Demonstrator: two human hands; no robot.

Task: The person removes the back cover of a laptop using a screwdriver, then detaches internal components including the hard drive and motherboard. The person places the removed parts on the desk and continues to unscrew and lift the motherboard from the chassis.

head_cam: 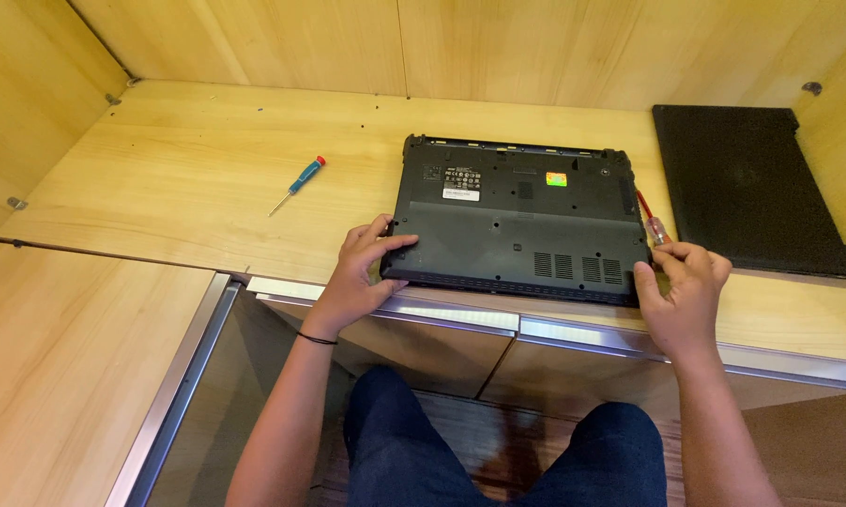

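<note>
Black laptop (517,221), underside up, flat at the desk's front edge; red screwdriver (650,221) just beside its right side.

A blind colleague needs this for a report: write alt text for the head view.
Both hands grip the near corners of a black laptop lying upside down on a wooden desk: left hand at its left corner, right hand at its right, beside a red-handled screwdriver. A blue-handled screwdriver lies to the left, a black panel to the right.
</note>
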